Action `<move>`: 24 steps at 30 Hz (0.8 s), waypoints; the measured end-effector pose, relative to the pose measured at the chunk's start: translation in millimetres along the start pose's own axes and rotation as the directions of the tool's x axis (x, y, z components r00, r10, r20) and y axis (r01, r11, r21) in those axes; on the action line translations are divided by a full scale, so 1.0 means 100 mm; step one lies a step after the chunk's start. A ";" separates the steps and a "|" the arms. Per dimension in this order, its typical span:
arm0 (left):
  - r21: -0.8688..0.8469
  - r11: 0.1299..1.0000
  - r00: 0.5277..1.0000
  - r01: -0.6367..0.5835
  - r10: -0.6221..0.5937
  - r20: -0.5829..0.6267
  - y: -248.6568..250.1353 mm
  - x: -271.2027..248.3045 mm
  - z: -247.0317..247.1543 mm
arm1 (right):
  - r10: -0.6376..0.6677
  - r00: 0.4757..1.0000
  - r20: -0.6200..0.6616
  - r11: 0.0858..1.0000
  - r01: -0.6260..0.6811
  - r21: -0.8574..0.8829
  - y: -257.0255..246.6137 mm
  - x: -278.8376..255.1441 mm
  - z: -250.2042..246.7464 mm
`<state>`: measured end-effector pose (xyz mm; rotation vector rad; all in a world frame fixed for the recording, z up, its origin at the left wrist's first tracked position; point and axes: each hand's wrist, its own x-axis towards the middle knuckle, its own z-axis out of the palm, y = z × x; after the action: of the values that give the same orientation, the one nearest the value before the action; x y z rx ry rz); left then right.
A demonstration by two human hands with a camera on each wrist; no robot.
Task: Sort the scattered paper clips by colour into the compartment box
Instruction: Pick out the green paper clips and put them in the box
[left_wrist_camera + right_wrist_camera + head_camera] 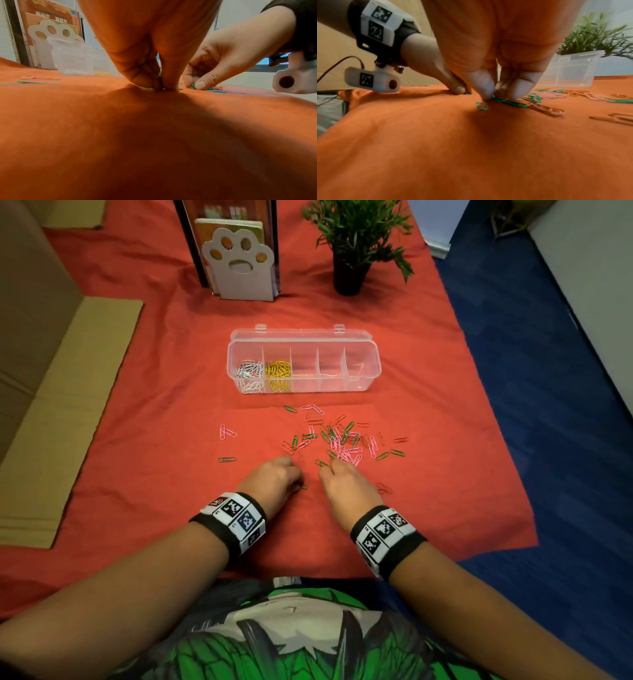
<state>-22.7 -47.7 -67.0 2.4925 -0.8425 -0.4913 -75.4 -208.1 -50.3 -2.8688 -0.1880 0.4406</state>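
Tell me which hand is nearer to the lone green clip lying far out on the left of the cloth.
Left. The left hand sits just right of and slightly nearer the person than that lone green clip. The right hand is farther right, beyond the left hand, at the near edge of the scattered pile.

An office desk — a paw-shaped bookend [239,265] holding books, a potted plant [356,237].

Matt red cloth [137,392]; clear glossy plastic compartment box [371,364]; smooth colour-coated paper clips [337,440]; matt brown cardboard [68,405].
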 end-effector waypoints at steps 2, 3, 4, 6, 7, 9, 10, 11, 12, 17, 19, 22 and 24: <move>0.039 0.999 1.000 -0.016 0.016 -0.022 -0.01 -0.01 0.03 | 0.014 0.999 -0.029 0.999 -0.014 -0.028 -0.01 -0.02 0.02; 0.061 0.998 0.999 -0.023 0.024 -0.030 -0.02 -0.01 0.05 | 0.013 0.999 -0.031 0.999 -0.014 -0.041 0.00 -0.01 0.04; 0.076 0.997 0.999 -0.030 0.033 -0.036 -0.03 -0.01 0.06 | 0.015 1.000 -0.024 0.999 -0.016 -0.049 0.01 -0.01 0.05; 0.030 0.999 0.999 -0.017 0.018 -0.048 -0.03 0.02 0.07 | 0.026 1.000 0.006 1.000 -0.026 0.002 0.06 0.04 0.06; -0.027 1.000 0.999 0.013 -0.014 -0.051 -0.02 0.03 0.06 | 0.043 0.999 0.019 0.995 -0.044 0.085 0.10 0.07 0.05; -0.201 0.973 0.989 0.115 -0.132 -0.074 -0.04 0.06 0.04 | 0.122 0.991 0.059 0.934 -0.135 0.331 0.19 0.12 -0.01; -0.308 0.936 0.976 0.172 -0.204 -0.074 -0.04 0.08 0.01 | 0.178 0.981 0.076 0.864 -0.193 0.465 0.23 0.14 -0.06; -0.427 0.875 0.960 0.227 -0.276 -0.054 -0.04 0.10 -0.02 | 0.237 0.968 0.086 0.773 -0.241 0.587 0.27 0.16 -0.10; -0.552 0.788 0.941 0.274 -0.338 -0.014 -0.03 0.12 -0.05 | 0.292 0.951 0.101 0.660 -0.277 0.698 0.31 0.17 -0.16; -0.934 0.113 0.847 0.340 -0.469 0.251 0.04 0.19 -0.30 | 0.330 0.903 0.276 -0.019 -0.286 0.958 0.44 0.24 -0.37; -0.948 -0.116 0.836 0.295 -0.449 0.315 0.04 0.21 -0.40 | 0.353 0.901 0.252 0.102 -0.305 0.947 0.44 0.30 -0.38; -0.938 -0.165 0.791 0.304 -0.505 0.345 0.03 0.29 -0.41 | 0.353 0.932 0.078 0.662 -0.308 0.683 0.40 0.39 -0.33; -0.919 0.127 0.761 0.374 -0.607 0.226 0.00 0.37 -0.31 | 0.301 0.953 0.020 0.852 -0.278 0.443 0.31 0.41 -0.28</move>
<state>19.0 -61.7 -48.1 1.4951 0.4452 -0.6600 -24.8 -237.4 -44.0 -2.4521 0.3239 0.4012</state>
